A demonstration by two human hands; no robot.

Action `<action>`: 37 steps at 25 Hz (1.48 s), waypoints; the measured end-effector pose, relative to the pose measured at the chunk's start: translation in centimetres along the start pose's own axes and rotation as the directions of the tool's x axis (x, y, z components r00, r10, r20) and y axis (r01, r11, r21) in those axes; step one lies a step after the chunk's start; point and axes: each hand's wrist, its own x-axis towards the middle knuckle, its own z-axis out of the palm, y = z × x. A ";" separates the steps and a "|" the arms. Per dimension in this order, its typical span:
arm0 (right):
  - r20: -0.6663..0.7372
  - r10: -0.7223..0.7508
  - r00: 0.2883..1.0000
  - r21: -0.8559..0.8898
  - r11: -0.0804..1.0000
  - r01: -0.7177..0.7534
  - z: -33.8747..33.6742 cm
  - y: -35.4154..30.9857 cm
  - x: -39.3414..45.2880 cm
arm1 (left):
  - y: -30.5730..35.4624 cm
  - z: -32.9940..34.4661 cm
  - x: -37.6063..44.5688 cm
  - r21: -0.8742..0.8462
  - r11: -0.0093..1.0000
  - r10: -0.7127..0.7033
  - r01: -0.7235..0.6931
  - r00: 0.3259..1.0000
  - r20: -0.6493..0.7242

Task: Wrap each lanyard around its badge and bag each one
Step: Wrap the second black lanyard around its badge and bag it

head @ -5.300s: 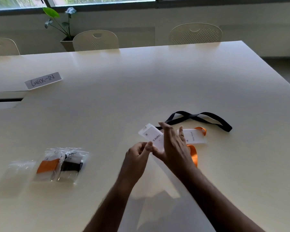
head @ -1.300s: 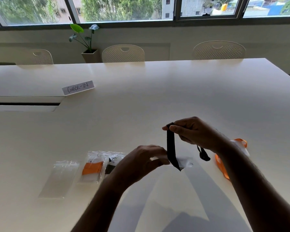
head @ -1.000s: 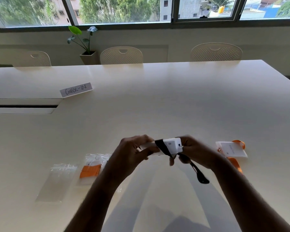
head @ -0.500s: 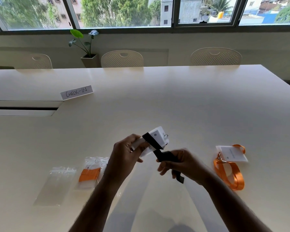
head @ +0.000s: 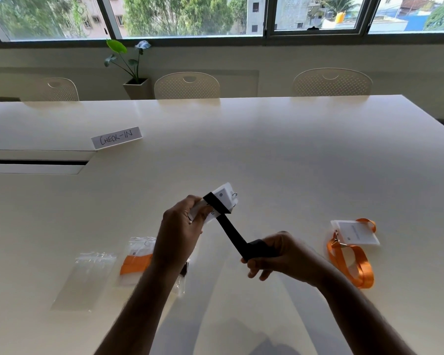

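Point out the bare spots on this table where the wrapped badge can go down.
Bare table: the wide stretch beyond both hands, between the CHECK-IN sign and the right edge. Crowded: near left, with the empty bag and the bagged orange lanyard; near right, the loose orange lanyard.

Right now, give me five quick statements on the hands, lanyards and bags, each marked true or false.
1. The left hand holds the white badge. True.
2. The right hand is empty. False: it grips the black lanyard.
3. The black lanyard crosses the badge. True.
4. The orange lanyard is already bagged. False: it lies loose on the table, clipped to its own badge.
5. An empty clear bag lies at the left. True.
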 end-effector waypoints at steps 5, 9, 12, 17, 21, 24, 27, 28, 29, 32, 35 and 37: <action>0.062 -0.033 0.998 0.146 0.989 0.023 0.4 -2.7 -1.2 | 0.4 0.7 0.1 0.203 0.971 0.126 -0.126 0.992 0.015; -0.048 -0.159 0.986 0.184 0.969 0.165 0.6 -5.1 -0.8 | 1.1 2.4 -1.1 0.138 0.970 0.173 -0.202 0.964 0.200; -0.238 -0.176 0.955 0.146 0.966 0.214 0.6 -5.8 0.2 | 1.5 3.1 -1.6 0.079 0.968 0.198 -0.238 0.918 0.344; -0.467 -0.178 0.866 -0.223 0.972 0.080 0.0 -5.6 1.5 | 1.9 2.9 -1.9 0.002 0.966 0.222 -0.258 0.835 0.504; -0.379 -0.182 0.907 -0.387 0.922 0.023 -1.5 -5.5 1.3 | 2.5 1.6 -1.6 -0.031 0.965 0.233 -0.259 0.802 0.549; -0.256 -0.133 0.957 -0.210 0.974 0.079 -2.5 -4.3 1.2 | 2.8 0.6 -1.2 -0.087 0.972 0.229 -0.218 0.800 0.554; -0.078 -0.046 0.996 0.074 0.996 0.051 -2.5 -3.3 0.8 | 3.0 0.1 -1.1 -0.107 0.971 0.236 -0.213 0.792 0.563; -0.025 -0.029 0.999 0.140 0.990 0.032 -2.4 -3.0 0.7 | 3.0 0.0 -1.1 -0.114 0.971 0.236 -0.209 0.791 0.564; 0.010 -0.017 1.000 0.187 0.982 0.015 -2.4 -2.6 0.5 | 3.0 -0.1 -1.1 -0.125 0.972 0.235 -0.200 0.791 0.565; 0.053 -0.011 0.999 0.204 0.979 0.000 -2.6 -1.2 0.5 | 3.1 -0.1 -1.0 -0.152 0.974 0.224 -0.167 0.803 0.553; 0.061 -0.042 0.997 0.145 0.989 0.033 -2.6 -0.6 0.6 | 3.1 0.0 -1.1 -0.171 0.979 0.190 -0.114 0.822 0.537; 0.052 -0.048 0.997 0.077 0.996 0.044 -2.6 0.0 0.8 | 3.0 0.1 -1.3 -0.170 0.980 0.178 -0.103 0.834 0.523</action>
